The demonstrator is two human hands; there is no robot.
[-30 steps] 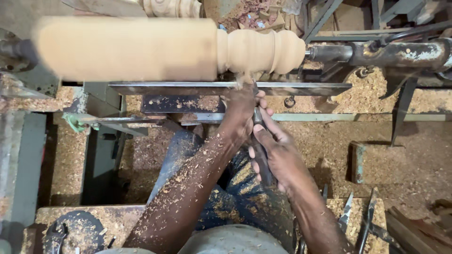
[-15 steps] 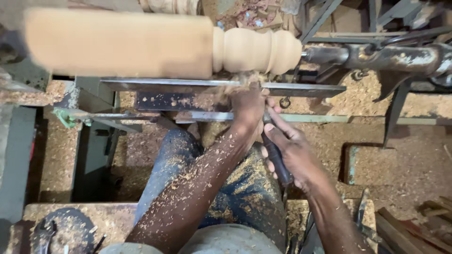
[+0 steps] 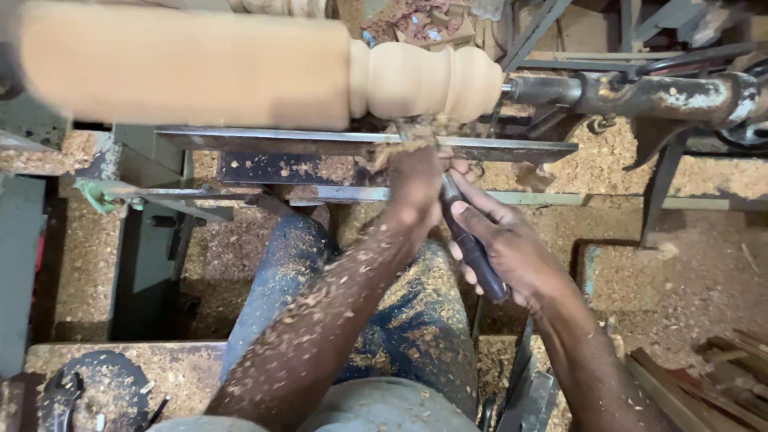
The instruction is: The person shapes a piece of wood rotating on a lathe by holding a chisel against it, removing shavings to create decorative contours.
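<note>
Lying thick around the tool rest (image 3: 320, 142), shavings (image 3: 704, 172); both hands (image 3: 416, 180) (image 3: 504, 248) are gripping the chisel (image 3: 468, 240) against the turned wood (image 3: 424, 80).

- The turned wooden workpiece (image 3: 320, 68) is pale, bare wood, matt; its beaded end looks smooth, while the long cylinder is blurred.
- The tool rest (image 3: 320, 142) is bare steel, scuffed, with a dull shine along its edge.
- The tailstock (image 3: 664, 96) is dark metal, pitted and flaking, probably rusted.
- The chisel handle (image 3: 476, 256) in the right hand (image 3: 512, 252) looks dark and slightly glossy; its material cannot be told.
- The left hand (image 3: 416, 180) and forearm are dusted with fine shavings.
- The jeans (image 3: 416, 312) are blue denim, speckled with chips.
- Sawdust (image 3: 704, 264) lies coarse and fluffy.
</note>
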